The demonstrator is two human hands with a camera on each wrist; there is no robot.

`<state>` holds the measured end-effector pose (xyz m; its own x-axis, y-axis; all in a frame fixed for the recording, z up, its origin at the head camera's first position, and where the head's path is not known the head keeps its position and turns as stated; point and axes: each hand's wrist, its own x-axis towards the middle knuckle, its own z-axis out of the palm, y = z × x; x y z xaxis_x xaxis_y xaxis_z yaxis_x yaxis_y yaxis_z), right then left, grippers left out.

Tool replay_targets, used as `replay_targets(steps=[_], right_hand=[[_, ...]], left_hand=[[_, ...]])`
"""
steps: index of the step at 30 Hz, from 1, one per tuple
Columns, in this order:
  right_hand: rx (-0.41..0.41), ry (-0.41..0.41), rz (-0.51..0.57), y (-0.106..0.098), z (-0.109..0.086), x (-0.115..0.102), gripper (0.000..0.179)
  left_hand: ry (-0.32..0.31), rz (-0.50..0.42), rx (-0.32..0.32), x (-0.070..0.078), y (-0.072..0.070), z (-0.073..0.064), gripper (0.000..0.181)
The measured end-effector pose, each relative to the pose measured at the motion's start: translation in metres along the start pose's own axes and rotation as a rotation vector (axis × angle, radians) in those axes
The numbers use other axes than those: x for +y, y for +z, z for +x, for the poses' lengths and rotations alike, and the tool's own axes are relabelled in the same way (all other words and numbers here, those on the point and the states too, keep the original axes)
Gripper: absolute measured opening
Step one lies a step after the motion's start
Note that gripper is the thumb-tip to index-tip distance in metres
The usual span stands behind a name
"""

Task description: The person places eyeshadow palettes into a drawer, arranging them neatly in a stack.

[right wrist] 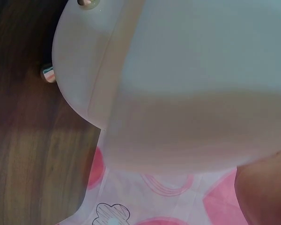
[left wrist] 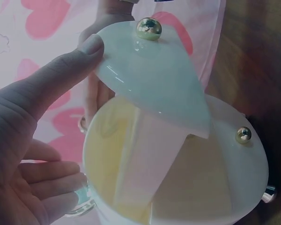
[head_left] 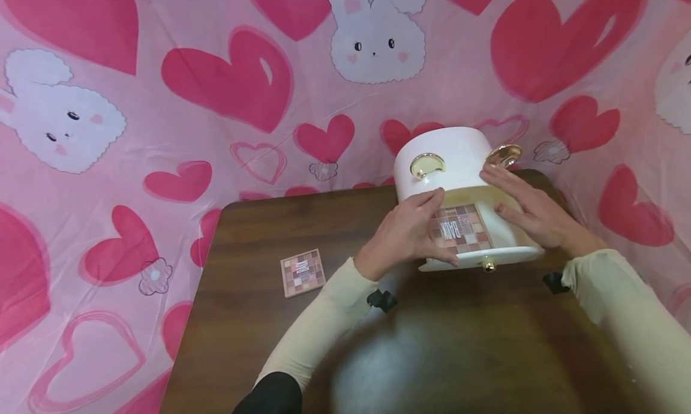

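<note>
A white rounded organizer box [head_left: 445, 150] with gold ear-shaped fittings has its upper drawer [head_left: 502, 257] pulled out. In that drawer lies an eyeshadow palette [head_left: 464, 229] with a multicoloured lid. My left hand [head_left: 402, 234] is at the drawer's left side. Its thumb touches the edge of the drawer front [left wrist: 150, 79], while the other fingers are bent loosely with nothing in them, as the left wrist view shows. At the box's right side, my right hand [head_left: 531, 207] holds its fingers extended, near the right gold ear [head_left: 504, 156]. Contact there is unclear.
A second eyeshadow palette [head_left: 303, 273] lies on the wooden table [head_left: 243, 342], left of the box. A lower gold knob [left wrist: 243, 135] is on the box front. Behind the table hangs a pink cloth [head_left: 210, 18] printed with hearts and rabbits.
</note>
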<state>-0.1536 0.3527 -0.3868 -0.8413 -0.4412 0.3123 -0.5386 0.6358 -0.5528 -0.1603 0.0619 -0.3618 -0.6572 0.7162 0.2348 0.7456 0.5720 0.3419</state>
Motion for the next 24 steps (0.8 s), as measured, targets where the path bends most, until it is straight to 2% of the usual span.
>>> replay_targets(steps=[8,13,18,24], right_hand=[[-0.001,0.016,0.005,0.001,0.0,-0.002,0.069],[-0.011,0.043,0.007,0.001,0.001,-0.003,0.071],[-0.013,0.045,-0.009,0.001,0.001,-0.003,0.073],[-0.003,0.039,-0.019,0.001,0.0,-0.001,0.074]], left_hand=[[-0.015,0.002,0.019,0.001,0.0,-0.005,0.114],[-0.049,-0.015,0.029,-0.003,-0.003,-0.012,0.118],[-0.061,-0.031,0.075,-0.012,-0.009,-0.023,0.119],[-0.085,-0.106,0.118,-0.029,-0.018,-0.04,0.118]])
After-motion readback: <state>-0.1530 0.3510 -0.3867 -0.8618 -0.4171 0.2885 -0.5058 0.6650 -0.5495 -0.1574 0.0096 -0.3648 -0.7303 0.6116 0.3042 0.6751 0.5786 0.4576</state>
